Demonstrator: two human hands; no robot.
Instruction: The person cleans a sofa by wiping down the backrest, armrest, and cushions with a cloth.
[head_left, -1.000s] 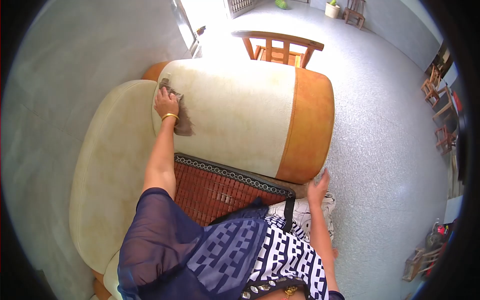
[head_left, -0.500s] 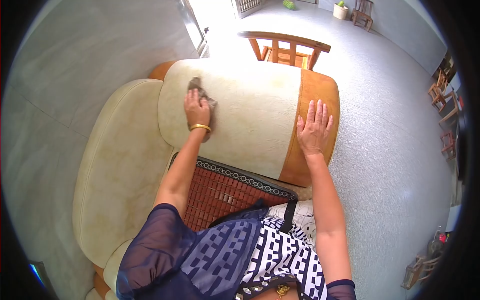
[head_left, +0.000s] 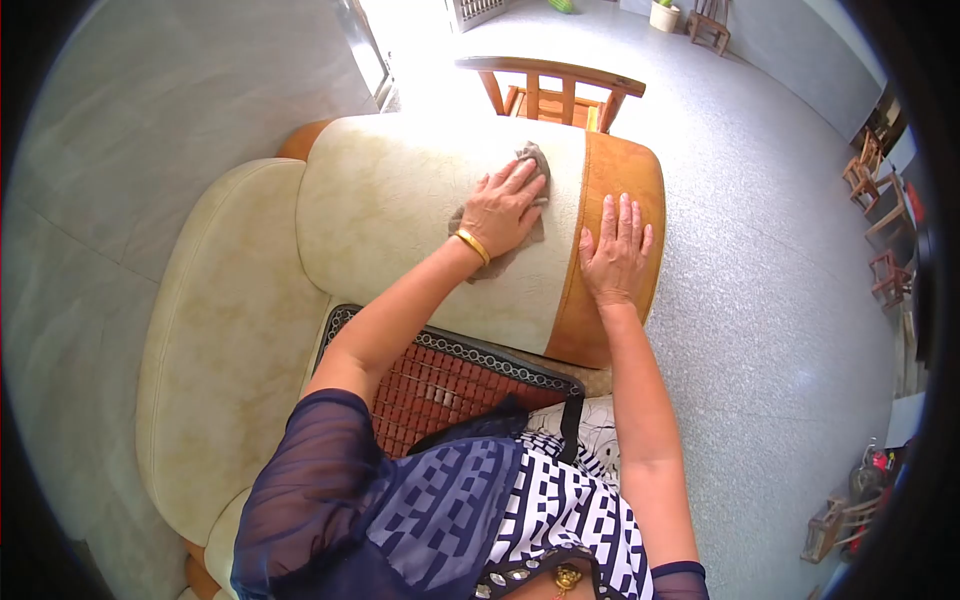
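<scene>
Lying under the left hand (head_left: 503, 212), one grey-brown cloth (head_left: 535, 157), long axis slanting between the far and near edges of the sofa arm (head_left: 400, 210), just beside the orange band (head_left: 572, 335); left hand nearer, palm down, fingers extended. Right hand (head_left: 616, 262): flat on the orange band, thumb apart. Cloth's middle: hidden from me beneath that left palm, folds hard to make out

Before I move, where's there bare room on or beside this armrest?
The widest bare patch on the armrest is its cream stretch between the backrest and the cloth. The floor right of the orange band is open too. Crowded: the cloth, under your left hand, and the band, under your right hand.
</scene>
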